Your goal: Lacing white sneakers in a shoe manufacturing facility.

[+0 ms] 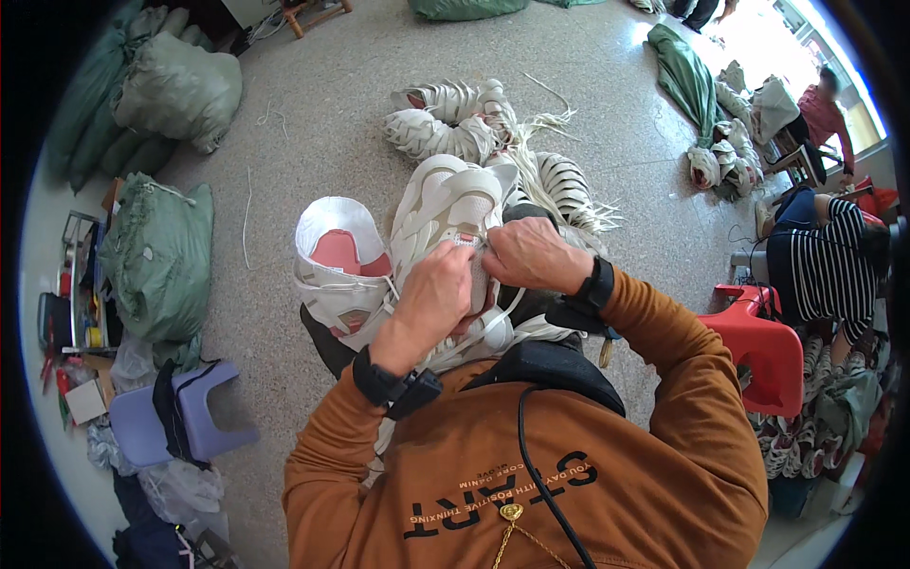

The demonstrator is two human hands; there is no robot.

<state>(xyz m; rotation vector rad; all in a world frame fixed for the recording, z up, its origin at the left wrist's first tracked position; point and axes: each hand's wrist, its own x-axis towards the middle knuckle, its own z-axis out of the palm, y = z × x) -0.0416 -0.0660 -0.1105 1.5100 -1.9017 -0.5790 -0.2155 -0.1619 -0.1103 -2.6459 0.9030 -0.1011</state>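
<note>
A whitish shoe upper (462,204) lies across my lap, sole side not visible. My left hand (438,289) is closed on it beside the tongue, where a small red-and-white label (465,239) shows. Close by, my right hand (533,254) pinches at the opposite edge of the lacing; what its fingertips hold is hidden. A loose white shoelace (517,302) dangles just below the right hand. Left of my hands sits another white upper (332,275), open at the top, with a pinkish-red lining.
Strings of stacked, laced uppers (441,133) lie on the speckled floor ahead. Green sacks (156,261) and a purple stool (180,412) stand at left. At right are a red stool (758,346), a person in stripes (829,261), another seated person (823,119) and piled shoes (730,156).
</note>
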